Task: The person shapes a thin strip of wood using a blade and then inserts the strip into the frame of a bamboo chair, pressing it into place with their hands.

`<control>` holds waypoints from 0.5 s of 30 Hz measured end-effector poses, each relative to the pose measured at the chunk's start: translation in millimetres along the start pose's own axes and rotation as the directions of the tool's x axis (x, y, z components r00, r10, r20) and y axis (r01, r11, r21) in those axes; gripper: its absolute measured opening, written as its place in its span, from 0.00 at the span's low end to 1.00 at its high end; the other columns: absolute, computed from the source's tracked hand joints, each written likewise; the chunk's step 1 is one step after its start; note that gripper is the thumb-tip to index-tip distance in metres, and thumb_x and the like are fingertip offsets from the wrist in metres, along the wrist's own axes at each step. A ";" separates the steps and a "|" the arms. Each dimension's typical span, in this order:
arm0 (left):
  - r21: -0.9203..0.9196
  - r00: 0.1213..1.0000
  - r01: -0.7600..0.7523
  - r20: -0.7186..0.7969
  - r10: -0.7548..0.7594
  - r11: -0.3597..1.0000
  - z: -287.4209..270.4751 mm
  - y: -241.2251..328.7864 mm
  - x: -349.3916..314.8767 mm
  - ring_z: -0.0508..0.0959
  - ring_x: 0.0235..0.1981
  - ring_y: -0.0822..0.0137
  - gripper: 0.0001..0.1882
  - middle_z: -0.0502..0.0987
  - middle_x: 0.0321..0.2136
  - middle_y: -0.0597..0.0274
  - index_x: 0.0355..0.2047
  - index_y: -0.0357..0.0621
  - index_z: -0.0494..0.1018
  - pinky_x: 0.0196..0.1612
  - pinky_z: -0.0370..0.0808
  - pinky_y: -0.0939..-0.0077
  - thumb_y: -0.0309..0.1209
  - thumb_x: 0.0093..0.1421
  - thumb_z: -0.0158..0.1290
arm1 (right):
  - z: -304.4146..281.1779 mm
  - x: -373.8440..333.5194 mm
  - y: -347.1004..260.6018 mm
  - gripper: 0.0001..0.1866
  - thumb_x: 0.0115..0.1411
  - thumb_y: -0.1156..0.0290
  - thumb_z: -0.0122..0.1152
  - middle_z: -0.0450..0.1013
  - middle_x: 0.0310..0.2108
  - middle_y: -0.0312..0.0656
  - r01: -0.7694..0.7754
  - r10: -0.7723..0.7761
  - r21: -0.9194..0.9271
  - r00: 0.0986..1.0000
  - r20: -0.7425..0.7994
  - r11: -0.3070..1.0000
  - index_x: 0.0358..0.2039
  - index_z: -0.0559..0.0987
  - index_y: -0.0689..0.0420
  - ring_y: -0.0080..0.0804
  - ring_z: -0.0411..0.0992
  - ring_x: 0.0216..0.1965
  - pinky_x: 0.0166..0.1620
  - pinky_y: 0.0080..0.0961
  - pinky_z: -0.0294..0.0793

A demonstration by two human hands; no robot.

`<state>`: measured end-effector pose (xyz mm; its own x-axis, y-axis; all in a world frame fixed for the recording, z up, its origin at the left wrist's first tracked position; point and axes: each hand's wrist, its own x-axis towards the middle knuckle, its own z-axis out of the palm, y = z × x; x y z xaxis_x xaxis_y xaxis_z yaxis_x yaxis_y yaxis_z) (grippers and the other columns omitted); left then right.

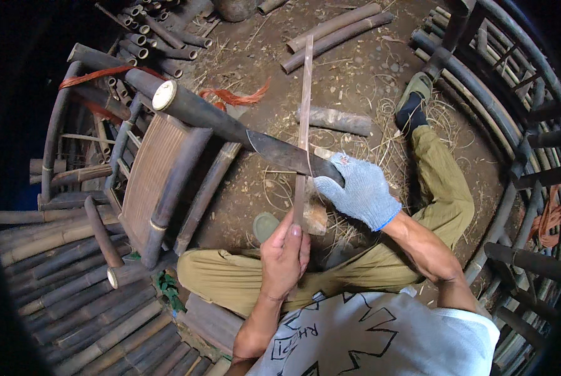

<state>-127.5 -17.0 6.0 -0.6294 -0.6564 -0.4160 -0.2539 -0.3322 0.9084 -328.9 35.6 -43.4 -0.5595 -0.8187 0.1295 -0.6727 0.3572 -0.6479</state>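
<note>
My bare left hand [283, 252] pinches the lower part of a long, thin bamboo strip [305, 103] between thumb and fingers. The strip stands out away from me, up toward the top of the view. In a grey knit glove, my right hand [363, 189] is wrapped round the handle of a machete [276, 152]. Its wide dark blade points left and crosses the strip just beyond my left hand. Whether the edge has entered the strip, I cannot tell. Behind the strip, a short wooden block [316, 219] is partly hidden.
A bamboo chair [162, 163] with a thick pole end stands at left. Two split bamboo pieces [337, 28] and a short log [335, 120] lie on the ground among shavings [381, 94]. Bamboo poles [92, 313] fill the lower left; a bamboo frame [518, 163] curves along the right.
</note>
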 end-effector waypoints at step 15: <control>-0.076 0.974 -0.150 -0.183 0.134 0.986 -51.9 -38.8 -31.4 0.68 0.17 0.79 0.18 0.73 0.23 0.66 0.50 0.33 0.72 0.18 0.64 0.84 0.36 0.69 0.51 | -45.9 56.0 66.8 0.32 0.67 0.42 0.48 0.71 0.22 0.47 -0.273 0.263 0.319 0.962 0.075 0.908 0.32 0.75 0.65 0.39 0.69 0.24 0.31 0.38 0.72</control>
<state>-59.9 -18.7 -18.4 -0.5127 -0.8078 -0.2909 -0.0995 -0.2806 0.9547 -427.3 34.3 -45.0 -0.6784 -0.7275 -0.1024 -0.3036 0.4045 -0.8627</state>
